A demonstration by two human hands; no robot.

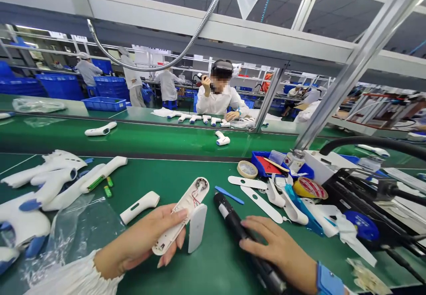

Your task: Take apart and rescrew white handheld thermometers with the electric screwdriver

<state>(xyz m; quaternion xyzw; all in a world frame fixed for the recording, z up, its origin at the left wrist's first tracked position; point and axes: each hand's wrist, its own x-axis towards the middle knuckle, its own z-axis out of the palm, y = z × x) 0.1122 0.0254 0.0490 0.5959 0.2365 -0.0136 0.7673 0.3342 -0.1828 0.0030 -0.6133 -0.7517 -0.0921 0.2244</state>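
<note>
My left hand (143,241) is closed round an opened white thermometer shell (186,206), its inside with red wires facing up. A loose white cover piece (197,228) leans against the shell's right side. My right hand (279,248) lies on a black electric screwdriver (233,224) that rests on the green table, fingers curled over its body. A blue wristband (328,281) is on my right wrist. A white thermometer handle part (139,206) lies just left of my left hand.
White thermometer housings (49,179) pile up at the left with a clear plastic bag (76,224). To the right lie white cover strips (262,204), a tape roll (247,169), a blue tray (266,164) and black cables (372,144). A person in white (219,97) sits across the conveyor belt (149,137).
</note>
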